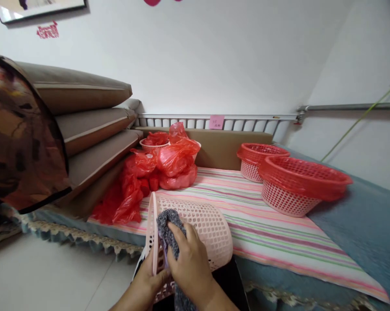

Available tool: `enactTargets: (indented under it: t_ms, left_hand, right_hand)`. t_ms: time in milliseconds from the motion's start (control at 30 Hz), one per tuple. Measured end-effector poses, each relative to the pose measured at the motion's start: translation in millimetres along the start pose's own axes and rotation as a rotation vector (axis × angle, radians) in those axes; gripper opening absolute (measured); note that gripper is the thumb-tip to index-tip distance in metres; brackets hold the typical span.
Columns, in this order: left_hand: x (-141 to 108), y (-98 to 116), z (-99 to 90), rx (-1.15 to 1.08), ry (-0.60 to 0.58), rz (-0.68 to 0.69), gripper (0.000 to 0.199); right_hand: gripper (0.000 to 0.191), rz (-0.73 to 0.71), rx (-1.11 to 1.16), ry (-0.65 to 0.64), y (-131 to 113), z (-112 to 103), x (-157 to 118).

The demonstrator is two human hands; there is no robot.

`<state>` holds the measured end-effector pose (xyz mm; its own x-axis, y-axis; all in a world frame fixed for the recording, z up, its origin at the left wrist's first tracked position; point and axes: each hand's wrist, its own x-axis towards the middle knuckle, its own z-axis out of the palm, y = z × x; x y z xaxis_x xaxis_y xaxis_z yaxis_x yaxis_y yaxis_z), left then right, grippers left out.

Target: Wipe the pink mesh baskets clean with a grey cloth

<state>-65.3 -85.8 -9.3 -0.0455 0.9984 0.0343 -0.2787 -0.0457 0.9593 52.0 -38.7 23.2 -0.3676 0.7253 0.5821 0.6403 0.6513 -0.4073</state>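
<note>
A pale pink perforated plastic basket lies on its side in front of me, with its rim toward the left. My left hand grips that rim from below, the thumb inside and some fingers hidden. In my right hand is a dark grey cloth, pressed against the side of the basket near the rim. More of the cloth hangs down below my right hand.
Red plastic bags are heaped at the back left of the striped sheet. Two baskets lined with red bags, a nearer one and a farther one, stand at right. Stacked cushions rise at left.
</note>
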Motion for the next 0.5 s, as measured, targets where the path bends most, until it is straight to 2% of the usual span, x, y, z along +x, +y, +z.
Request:
enactTargets:
  t_ms: [67,133,200,267,400,500]
  left_hand:
    - [-1,-1,0.3,-0.004,-0.028,-0.044,0.067]
    - [-4,-8,-2.4,-0.023,-0.053,-0.097,0.075]
    - [-7,-14,-5.7,-0.059,-0.064,-0.101,0.089]
    - [-9,-17,-7.9,-0.077,-0.083,-0.067,0.097]
    - [-12,-18,-8.2,0.021,-0.147,-0.041,0.085]
    - [-18,-16,-4.5,0.006,-0.192,-0.069,0.077]
  right_hand:
    - [0.055,-0.005,-0.018,-0.015,1,0,-1]
    - [0.056,-0.007,-0.055,-0.028,12,-1,-3]
    - [0.055,0.044,-0.129,-0.019,35,-4,-3]
    - [0.052,0.166,-0.227,0.018,66,-11,-2]
    - [0.048,0.427,-0.344,0.032,119,-26,-6]
    - [0.048,0.469,-0.347,0.038,133,-31,-13]
